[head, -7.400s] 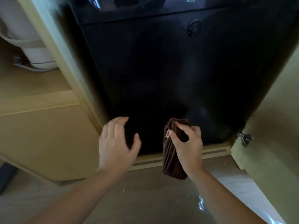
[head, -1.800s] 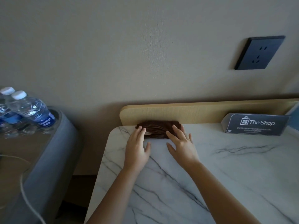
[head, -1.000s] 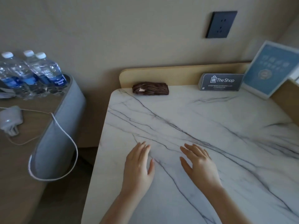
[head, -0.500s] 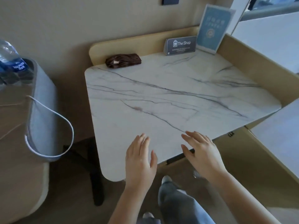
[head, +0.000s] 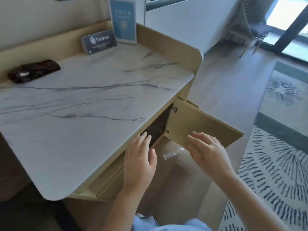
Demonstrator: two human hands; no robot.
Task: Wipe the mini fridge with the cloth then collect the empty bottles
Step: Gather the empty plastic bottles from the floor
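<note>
The folded brown cloth (head: 34, 70) lies at the far left of the marble counter (head: 86, 104), by the wooden back rail. Below the counter's front edge a sliver of the dark mini fridge (head: 158, 126) shows inside the cabinet. A clear empty bottle (head: 172, 153) lies on its side on the floor in front of the cabinet, between my hands. My left hand (head: 140, 162) and my right hand (head: 208, 154) hover above the floor with fingers straight, holding nothing.
The wooden cabinet door (head: 200, 129) stands open to the right, just beyond my right hand. A dark "The Shop" sign (head: 99, 42) and a blue card (head: 124, 20) stand at the counter's back. A patterned rug (head: 280, 147) covers the floor on the right.
My view has swung right and down from the counter to the cabinet front. The open door and the bottle on the floor have come into sight. Both hands stay empty.
</note>
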